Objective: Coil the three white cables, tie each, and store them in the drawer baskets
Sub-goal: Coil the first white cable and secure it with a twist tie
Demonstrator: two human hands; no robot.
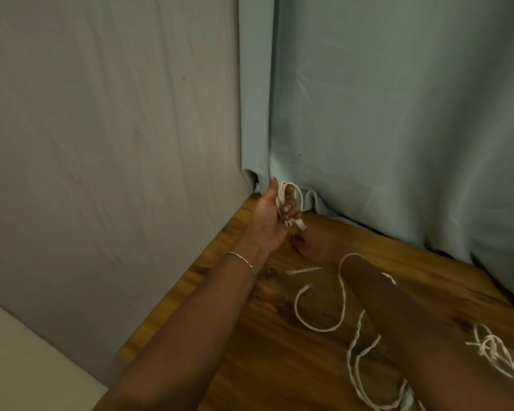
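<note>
My left hand (267, 216) is raised near the far corner of the wooden table (279, 366), palm towards me. Its fingers are curled round a small coil of white cable (281, 200), whose plug end (301, 226) sticks out below the fingers. My right hand (310, 243) lies low on the table just under that plug; it is dark and blurred, so its grip is unclear. Loose white cable (319, 328) curves across the table beside and over my right forearm. A twisted white cable (353, 354) runs towards the front edge. A tangled white bunch (491, 350) lies at the right.
A grey wall (101, 143) bounds the table on the left. A pale blue curtain (398, 114) hangs behind it, down to the tabletop. A white surface (27, 366) shows at the bottom left. No drawer or basket is in view.
</note>
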